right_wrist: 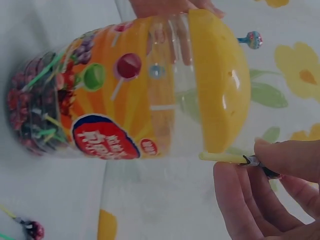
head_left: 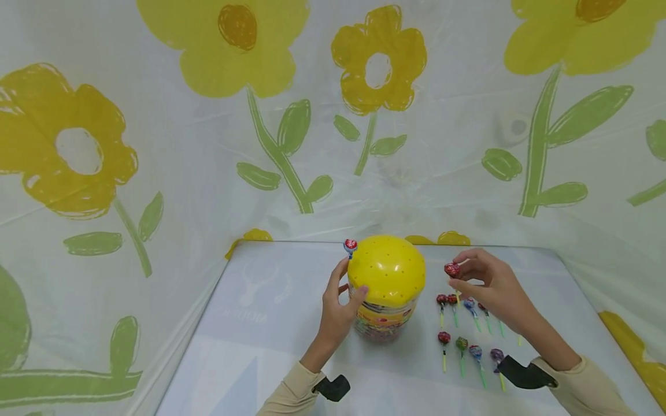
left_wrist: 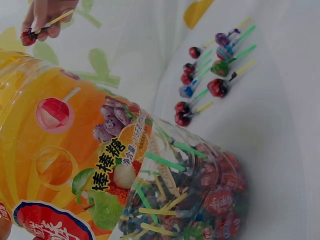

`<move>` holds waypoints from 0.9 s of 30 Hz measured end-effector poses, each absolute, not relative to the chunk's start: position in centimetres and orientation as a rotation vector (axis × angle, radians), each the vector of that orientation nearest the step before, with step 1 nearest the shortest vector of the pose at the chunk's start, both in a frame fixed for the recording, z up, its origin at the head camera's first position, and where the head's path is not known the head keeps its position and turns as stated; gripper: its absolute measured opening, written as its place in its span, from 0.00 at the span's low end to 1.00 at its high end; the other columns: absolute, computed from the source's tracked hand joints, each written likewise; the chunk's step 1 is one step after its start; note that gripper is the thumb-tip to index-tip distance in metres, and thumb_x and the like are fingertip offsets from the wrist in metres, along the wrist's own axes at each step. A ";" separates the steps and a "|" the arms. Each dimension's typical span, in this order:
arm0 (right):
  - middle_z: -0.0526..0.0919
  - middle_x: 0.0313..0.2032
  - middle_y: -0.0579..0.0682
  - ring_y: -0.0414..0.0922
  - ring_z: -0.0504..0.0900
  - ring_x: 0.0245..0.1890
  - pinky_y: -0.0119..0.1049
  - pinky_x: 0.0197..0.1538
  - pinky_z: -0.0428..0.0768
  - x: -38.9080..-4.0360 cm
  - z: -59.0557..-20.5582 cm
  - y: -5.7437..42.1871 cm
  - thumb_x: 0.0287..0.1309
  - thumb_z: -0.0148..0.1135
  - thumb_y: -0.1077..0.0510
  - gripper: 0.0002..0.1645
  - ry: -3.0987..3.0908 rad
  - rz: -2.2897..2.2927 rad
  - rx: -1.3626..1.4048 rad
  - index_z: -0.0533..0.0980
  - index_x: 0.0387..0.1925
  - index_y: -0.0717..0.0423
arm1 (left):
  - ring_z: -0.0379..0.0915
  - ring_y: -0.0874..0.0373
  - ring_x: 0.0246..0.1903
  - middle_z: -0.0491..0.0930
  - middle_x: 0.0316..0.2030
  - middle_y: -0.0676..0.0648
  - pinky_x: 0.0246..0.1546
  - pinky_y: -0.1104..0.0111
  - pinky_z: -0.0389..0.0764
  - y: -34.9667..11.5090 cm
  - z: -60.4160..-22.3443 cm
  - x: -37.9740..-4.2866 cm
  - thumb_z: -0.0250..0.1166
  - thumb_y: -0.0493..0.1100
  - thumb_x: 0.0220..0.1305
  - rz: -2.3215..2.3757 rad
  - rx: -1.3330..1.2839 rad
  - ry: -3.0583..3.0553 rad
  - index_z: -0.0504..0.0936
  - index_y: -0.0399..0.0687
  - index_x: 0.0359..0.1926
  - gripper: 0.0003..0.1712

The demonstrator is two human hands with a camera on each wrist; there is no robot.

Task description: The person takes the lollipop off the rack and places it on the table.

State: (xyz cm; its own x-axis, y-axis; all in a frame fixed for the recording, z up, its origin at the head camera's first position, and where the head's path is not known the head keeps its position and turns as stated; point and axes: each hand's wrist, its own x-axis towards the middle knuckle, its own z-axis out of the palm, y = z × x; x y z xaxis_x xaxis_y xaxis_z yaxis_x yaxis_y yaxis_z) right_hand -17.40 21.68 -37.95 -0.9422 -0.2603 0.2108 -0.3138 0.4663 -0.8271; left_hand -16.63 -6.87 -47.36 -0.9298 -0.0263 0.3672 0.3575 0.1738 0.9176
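Observation:
A clear plastic lollipop jar [head_left: 384,315] with an orange fruit label stands on the table under a domed yellow lid [head_left: 387,271] dotted with small holes. My left hand [head_left: 338,306] grips the jar's left side near the top, its thumb at the lid's edge. One blue-and-red lollipop [right_wrist: 254,40] sticks up from the far left of the lid. To the right of the jar, my right hand [head_left: 486,283] pinches a red-wrapped lollipop [head_left: 452,270] in the air. In the right wrist view its yellow stick [right_wrist: 222,157] points toward the lid, seemingly apart from it.
Several lollipops lie in two rows on the white table [head_left: 250,335], right of the jar; a red one [head_left: 444,337] heads the nearer row. More lollipops [left_wrist: 220,200] fill the jar's lower part. A flower-printed sheet [head_left: 442,190] hangs behind the table.

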 end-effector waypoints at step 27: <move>0.81 0.36 0.57 0.40 0.82 0.30 0.40 0.28 0.83 -14.6 -42.7 27.3 0.58 0.64 0.57 0.22 -2.764 1.530 0.231 0.68 0.50 0.60 | 0.55 0.50 0.65 0.61 0.68 0.47 0.58 0.46 0.65 -6.7 -44.8 -15.4 0.60 0.43 0.63 -1.853 -0.290 -2.177 0.58 0.44 0.70 0.36</move>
State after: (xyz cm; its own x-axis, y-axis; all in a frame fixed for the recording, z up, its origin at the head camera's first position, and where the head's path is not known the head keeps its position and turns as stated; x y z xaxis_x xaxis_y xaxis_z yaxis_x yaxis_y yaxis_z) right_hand -14.65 27.35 -42.74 -0.9890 -0.1400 0.0475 -0.1146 0.5231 -0.8445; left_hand -15.40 -6.67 -44.83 -0.9443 -0.0203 0.3285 0.3211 0.1629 0.9329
